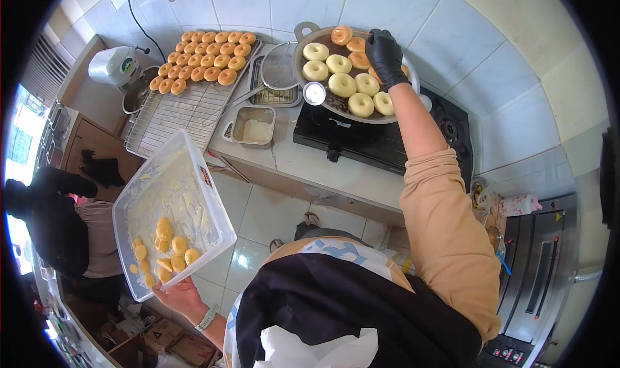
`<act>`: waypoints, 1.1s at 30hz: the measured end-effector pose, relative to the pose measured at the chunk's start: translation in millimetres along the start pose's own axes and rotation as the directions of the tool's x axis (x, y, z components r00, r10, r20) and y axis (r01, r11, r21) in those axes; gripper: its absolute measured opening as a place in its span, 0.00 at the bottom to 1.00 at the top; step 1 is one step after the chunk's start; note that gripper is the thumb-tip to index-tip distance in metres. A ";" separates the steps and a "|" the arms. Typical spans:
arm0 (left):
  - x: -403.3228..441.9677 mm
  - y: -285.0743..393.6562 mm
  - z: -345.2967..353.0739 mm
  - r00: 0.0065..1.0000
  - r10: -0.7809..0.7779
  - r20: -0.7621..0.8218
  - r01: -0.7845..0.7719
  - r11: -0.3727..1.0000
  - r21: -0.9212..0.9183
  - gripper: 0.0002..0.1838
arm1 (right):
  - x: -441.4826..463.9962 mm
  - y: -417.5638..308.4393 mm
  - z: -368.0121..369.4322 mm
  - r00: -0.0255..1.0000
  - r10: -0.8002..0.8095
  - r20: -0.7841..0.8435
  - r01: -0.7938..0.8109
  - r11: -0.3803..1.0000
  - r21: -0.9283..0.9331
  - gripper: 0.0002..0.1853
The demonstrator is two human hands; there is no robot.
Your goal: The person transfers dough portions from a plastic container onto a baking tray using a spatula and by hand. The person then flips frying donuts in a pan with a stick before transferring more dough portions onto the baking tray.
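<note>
My left hand (181, 298) grips the lower edge of a translucent plastic tub (213, 203), which is tilted beside the counter. Inside the tub lie several small round yellow pieces (179, 245), and its floor is smeared. My right hand (386, 57), in a black glove, is closed over the far side of a wide frying pan (298, 61). A thin stick (359, 32) seems to show at its fingertips, mostly hidden by the glove. Pale ring doughnuts (341, 84) fill the pan's near side; browned doughnuts (357, 44) lie beside the glove.
The pan sits on a black gas stove (349, 139). Browned doughnuts (210, 58) stand in rows on a wire rack (174, 122). A strainer (279, 68), a metal container (254, 126) and a white mixer (113, 66) share the counter. Another person (48, 226) is at the left; an oven (536, 271) is at the right.
</note>
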State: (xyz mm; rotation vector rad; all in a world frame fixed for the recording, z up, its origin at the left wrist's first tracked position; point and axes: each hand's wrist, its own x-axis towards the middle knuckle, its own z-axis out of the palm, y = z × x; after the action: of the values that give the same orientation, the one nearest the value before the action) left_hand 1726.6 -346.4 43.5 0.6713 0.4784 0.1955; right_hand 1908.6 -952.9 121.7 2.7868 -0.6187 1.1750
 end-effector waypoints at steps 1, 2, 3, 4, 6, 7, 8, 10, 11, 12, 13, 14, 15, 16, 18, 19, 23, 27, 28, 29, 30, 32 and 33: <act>-0.2 -0.2 -0.7 1.000 -0.004 -0.002 0.004 1.000 -0.001 0.34 | 1.1 -2.0 2.2 1.000 0.000 0.005 0.000 1.000 0.007 0.10; -1.1 0.6 -1.4 1.000 -0.008 -0.004 0.008 1.000 -0.001 0.34 | 0.8 -3.0 3.9 0.999 -0.011 0.037 0.011 1.000 0.004 0.11; -2.3 1.2 -1.1 1.000 -0.018 0.003 0.018 1.000 -0.004 0.34 | -0.5 -2.6 7.1 0.997 -0.021 0.070 0.021 1.000 0.001 0.12; -3.7 1.2 0.1 1.000 -0.029 0.011 0.029 1.000 -0.007 0.35 | -2.0 -2.9 9.1 0.994 -0.031 0.102 0.031 1.000 -0.002 0.13; -4.3 1.3 0.2 0.999 -0.031 0.013 0.031 0.999 -0.009 0.35 | -1.5 8.7 23.2 0.979 0.010 0.204 -0.017 0.999 0.034 0.15; -5.2 1.3 -1.2 1.000 -0.022 0.006 0.022 1.000 -0.007 0.35 | -0.9 12.7 23.5 0.967 0.026 0.255 -0.041 0.998 0.051 0.16; -5.0 1.0 -1.5 1.000 -0.013 -0.003 0.013 1.000 -0.004 0.35 | 0.0 17.8 24.3 0.960 0.040 0.278 -0.067 0.994 0.088 0.17; -5.0 2.0 -4.9 1.000 -0.029 -0.003 0.029 0.999 -0.013 0.35 | 1.2 18.7 10.7 0.943 0.063 0.326 -0.120 0.980 0.158 0.18; -5.1 2.5 -6.3 0.999 -0.038 -0.003 0.038 0.999 -0.017 0.35 | 4.0 18.7 3.4 0.931 0.080 0.357 -0.143 0.978 0.154 0.17; -5.9 2.4 -5.9 1.000 -0.026 -0.005 0.026 1.000 -0.010 0.35 | 6.7 13.4 -7.5 0.934 0.092 0.345 -0.165 0.969 0.186 0.17; -7.1 2.4 -4.8 1.000 -0.015 -0.007 0.015 1.000 -0.002 0.35 | 8.8 8.8 -19.0 0.937 0.106 0.334 -0.186 0.958 0.218 0.16; -10.0 3.8 -3.1 1.000 -0.004 -0.007 0.004 1.000 0.008 0.35 | 9.2 7.2 -27.1 0.938 0.123 0.323 -0.210 0.946 0.248 0.16; -9.3 2.6 -3.6 1.000 0.006 -0.015 -0.005 1.000 0.004 0.35 | 12.5 3.7 -28.6 0.954 0.095 0.283 -0.164 0.958 0.234 0.15; -8.6 1.8 -3.9 1.000 0.014 -0.023 -0.014 1.000 0.002 0.35 | 11.3 2.1 -31.7 0.961 0.075 0.265 -0.141 0.960 0.242 0.15; -8.1 0.6 -4.0 1.000 0.017 -0.023 -0.017 1.000 0.000 0.35 | 10.6 -9.6 -37.1 0.974 0.035 0.225 -0.094 0.962 0.258 0.15; -9.0 1.0 -3.0 1.000 0.013 -0.018 -0.013 1.000 0.001 0.36 | 9.1 -15.4 -35.7 0.973 0.030 0.229 -0.088 0.964 0.249 0.15; -11.9 2.0 1.6 1.000 0.004 -0.013 -0.004 1.000 -0.007 0.37 | -8.1 -23.4 -22.9 0.976 -0.076 0.204 0.040 0.984 0.176 0.14; -14.4 2.6 2.6 1.000 0.011 -0.009 -0.011 1.000 0.015 0.37 | -16.6 -8.9 -18.1 0.959 -0.072 0.274 0.032 0.989 0.147 0.13; -13.4 3.6 0.4 1.000 -0.003 0.004 0.003 1.000 0.013 0.36 | -16.6 -2.6 -15.3 0.952 -0.078 0.297 0.036 0.989 0.145 0.14; -12.2 4.4 -1.6 1.000 -0.015 0.016 0.015 1.000 0.010 0.36 | -16.1 4.1 -12.6 0.944 -0.085 0.319 0.041 0.989 0.143 0.14; -10.9 4.3 -3.5 1.000 -0.019 0.013 0.019 1.000 0.006 0.35 | -14.9 12.3 -9.9 0.934 -0.067 0.350 0.013 0.988 0.156 0.14; -8.8 3.8 -6.7 1.000 -0.028 0.007 0.028 1.000 -0.003 0.35 | -12.8 27.8 -7.8 0.910 -0.033 0.412 -0.045 0.983 0.177 0.14; -8.5 4.2 -7.2 0.999 -0.034 0.005 0.034 0.999 -0.001 0.35 | -9.7 27.2 -22.8 0.866 -0.025 0.500 -0.095 0.972 0.213 0.15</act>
State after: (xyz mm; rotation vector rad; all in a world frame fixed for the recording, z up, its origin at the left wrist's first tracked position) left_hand 1715.6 -341.9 44.4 0.6623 0.4844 0.1623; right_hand 1876.6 -970.0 128.4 3.3222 -0.5915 0.5365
